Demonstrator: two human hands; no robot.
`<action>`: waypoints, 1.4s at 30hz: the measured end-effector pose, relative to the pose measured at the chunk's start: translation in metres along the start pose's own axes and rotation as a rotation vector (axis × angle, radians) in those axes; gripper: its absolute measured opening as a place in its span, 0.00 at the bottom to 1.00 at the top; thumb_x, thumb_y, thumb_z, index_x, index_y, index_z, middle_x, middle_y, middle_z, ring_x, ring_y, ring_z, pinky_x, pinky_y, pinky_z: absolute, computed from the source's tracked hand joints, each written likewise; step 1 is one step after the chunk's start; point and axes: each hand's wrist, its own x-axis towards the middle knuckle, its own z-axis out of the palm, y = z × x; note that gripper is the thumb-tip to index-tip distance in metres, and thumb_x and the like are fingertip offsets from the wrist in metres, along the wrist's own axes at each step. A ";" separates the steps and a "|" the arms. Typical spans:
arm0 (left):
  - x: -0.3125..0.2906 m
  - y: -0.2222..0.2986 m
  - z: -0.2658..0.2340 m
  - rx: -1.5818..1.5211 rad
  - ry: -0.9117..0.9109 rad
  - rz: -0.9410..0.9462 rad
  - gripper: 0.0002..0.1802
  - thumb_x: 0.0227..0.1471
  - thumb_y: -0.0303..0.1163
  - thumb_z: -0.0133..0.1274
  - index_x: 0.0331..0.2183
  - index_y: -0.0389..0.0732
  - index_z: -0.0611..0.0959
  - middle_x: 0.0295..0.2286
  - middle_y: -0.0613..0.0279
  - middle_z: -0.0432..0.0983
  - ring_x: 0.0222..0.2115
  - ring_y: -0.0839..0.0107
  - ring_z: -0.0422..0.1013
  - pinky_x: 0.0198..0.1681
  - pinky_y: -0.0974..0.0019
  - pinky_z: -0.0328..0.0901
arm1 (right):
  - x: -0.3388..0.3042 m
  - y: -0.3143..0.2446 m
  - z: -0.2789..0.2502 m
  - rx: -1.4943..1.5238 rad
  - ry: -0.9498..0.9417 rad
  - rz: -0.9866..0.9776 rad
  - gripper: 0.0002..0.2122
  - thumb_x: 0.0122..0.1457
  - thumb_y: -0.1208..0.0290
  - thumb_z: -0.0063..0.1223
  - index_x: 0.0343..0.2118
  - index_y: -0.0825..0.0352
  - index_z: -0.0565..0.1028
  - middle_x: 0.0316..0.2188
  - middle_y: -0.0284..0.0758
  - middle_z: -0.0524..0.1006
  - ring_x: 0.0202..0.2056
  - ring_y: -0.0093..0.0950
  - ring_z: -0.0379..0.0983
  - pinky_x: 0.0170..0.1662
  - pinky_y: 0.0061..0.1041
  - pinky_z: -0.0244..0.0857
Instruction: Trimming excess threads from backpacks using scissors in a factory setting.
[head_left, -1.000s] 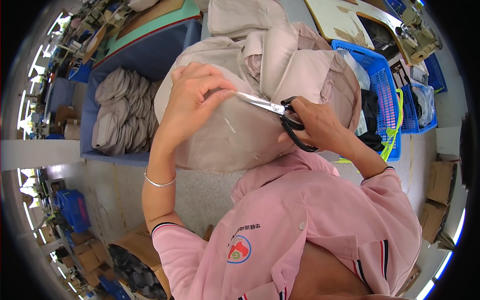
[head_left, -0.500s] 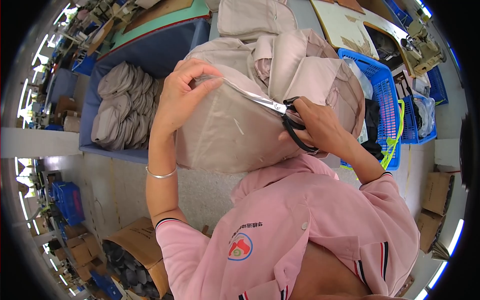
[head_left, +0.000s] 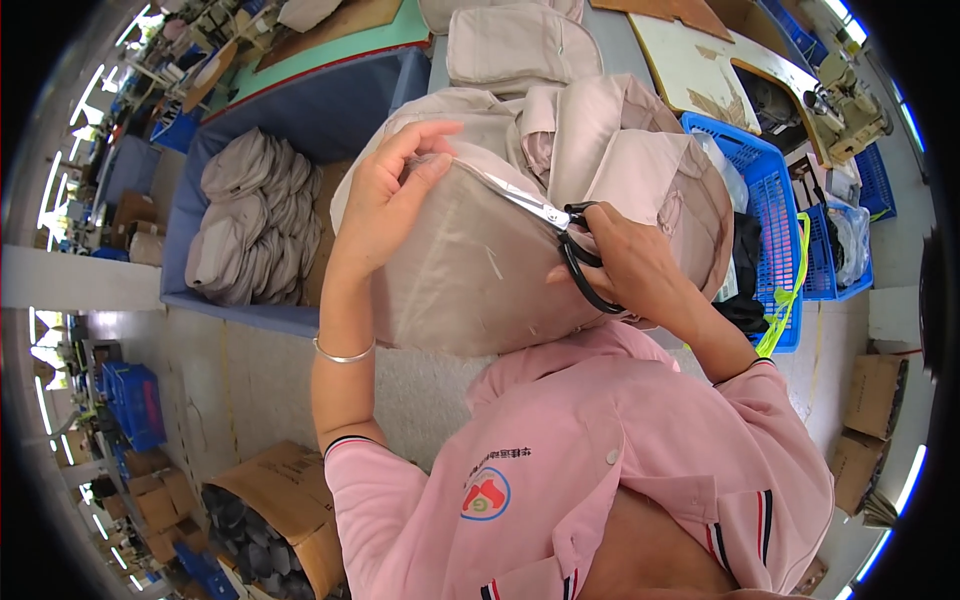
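Observation:
A big beige fabric bag [head_left: 440, 265] with sewn panels lies in front of me, its rounded side bulging toward my body. My left hand [head_left: 395, 190] pinches the bag's upper seam edge between thumb and curled fingers, the index finger lifted away. In my right hand [head_left: 625, 250] is a pair of scissors [head_left: 556, 217] with black handles and silver blades. The blades lie along the seam, pointing at my left hand, and look nearly closed. A pale loose thread [head_left: 493, 263] rests on the bag's side. Any thread between the blades is too small to make out.
At left, a blue-grey bin [head_left: 240, 318] holds stacked beige pieces [head_left: 250, 210]. A blue plastic basket [head_left: 775, 245] stands at right, with a yellow-green strap [head_left: 790, 290]. Another beige bag piece [head_left: 525, 45] lies beyond. An open carton [head_left: 290, 480] of dark scraps sits lower left.
My left index finger has lifted a little from the seam. The scissors stay in my right hand along the edge. The whole view has shifted slightly.

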 end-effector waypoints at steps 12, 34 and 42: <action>-0.091 -0.028 0.034 0.227 1.088 -0.045 0.23 0.57 0.32 0.59 0.53 0.34 0.77 0.54 0.55 0.72 0.54 0.64 0.68 0.60 0.61 0.59 | 0.015 0.005 0.012 0.103 0.084 0.017 0.28 0.51 0.45 0.67 0.32 0.70 0.72 0.26 0.44 0.77 0.28 0.46 0.76 0.32 0.38 0.70; -0.256 -0.081 0.227 -0.899 0.995 -0.727 0.06 0.59 0.27 0.59 0.38 0.37 0.80 0.33 0.63 0.81 0.33 0.78 0.75 0.43 0.72 0.70 | 0.047 0.002 0.006 0.039 -0.059 -0.022 0.33 0.50 0.38 0.64 0.29 0.74 0.74 0.25 0.46 0.78 0.29 0.43 0.78 0.34 0.39 0.69; -0.257 -0.076 0.224 -0.973 1.019 -0.724 0.06 0.58 0.28 0.60 0.37 0.39 0.79 0.32 0.62 0.82 0.31 0.77 0.77 0.41 0.73 0.72 | 0.045 0.002 0.016 0.069 0.030 -0.013 0.31 0.52 0.39 0.63 0.26 0.72 0.74 0.19 0.45 0.76 0.24 0.43 0.76 0.30 0.38 0.68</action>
